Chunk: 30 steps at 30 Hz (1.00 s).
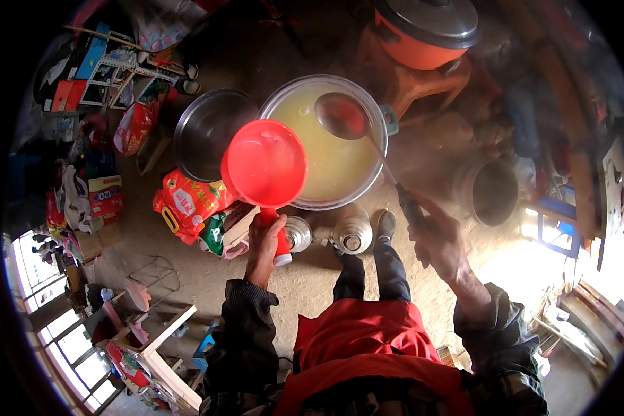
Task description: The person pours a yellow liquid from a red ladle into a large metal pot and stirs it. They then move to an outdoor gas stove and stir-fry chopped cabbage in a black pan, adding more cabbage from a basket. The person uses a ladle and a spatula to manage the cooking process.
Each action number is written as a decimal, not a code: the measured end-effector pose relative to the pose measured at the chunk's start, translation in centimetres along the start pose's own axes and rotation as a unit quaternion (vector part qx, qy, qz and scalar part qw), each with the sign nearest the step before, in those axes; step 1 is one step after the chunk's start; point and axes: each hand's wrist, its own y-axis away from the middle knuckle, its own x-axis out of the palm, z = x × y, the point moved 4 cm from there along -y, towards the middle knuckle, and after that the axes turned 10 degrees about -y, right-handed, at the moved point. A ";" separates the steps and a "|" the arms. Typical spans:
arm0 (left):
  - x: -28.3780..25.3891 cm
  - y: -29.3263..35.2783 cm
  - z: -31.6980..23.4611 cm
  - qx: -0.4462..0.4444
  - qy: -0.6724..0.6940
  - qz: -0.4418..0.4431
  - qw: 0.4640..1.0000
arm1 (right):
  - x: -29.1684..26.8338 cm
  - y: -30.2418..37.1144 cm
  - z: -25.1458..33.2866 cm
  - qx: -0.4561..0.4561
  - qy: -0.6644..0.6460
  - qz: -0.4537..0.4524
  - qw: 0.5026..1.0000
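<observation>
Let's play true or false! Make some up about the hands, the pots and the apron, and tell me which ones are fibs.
1. The right hand grips a metal ladle by its dark handle. True.
2. The dipper in the left hand is blue. False: it is red.
3. The big round pot has yellowish liquid in it. True.
4. The orange pot stands uncovered. False: a lid sits on it.
5. The apron is red. True.
</observation>
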 end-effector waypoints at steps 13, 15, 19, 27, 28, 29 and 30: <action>-1.6 -3.0 -2.7 0.022 -0.163 0.033 0.986 | 2.4 -4.6 0.7 -0.359 0.382 0.100 0.845; -1.5 -3.1 -2.6 0.051 -0.192 0.025 0.980 | 2.7 -6.0 0.5 -0.390 0.436 0.110 0.804; -0.3 -3.1 -3.3 0.088 -0.221 0.032 0.971 | 1.9 -6.7 -1.0 -0.340 0.472 0.112 0.806; 2.6 -3.1 -1.7 0.115 -0.074 0.041 0.990 | 3.4 -3.9 -4.3 0.022 0.046 0.127 0.991; 2.6 -3.4 -1.1 0.122 -0.048 0.042 0.990 | 3.5 -3.7 -4.3 0.041 0.027 0.135 0.990; 2.3 -4.0 0.1 0.115 -0.062 0.037 0.991 | 3.5 -3.4 -4.4 0.059 0.009 0.143 0.988; 2.5 -3.6 -0.2 0.097 -0.042 0.045 0.993 | 3.4 -3.1 -4.4 0.077 -0.009 0.150 0.986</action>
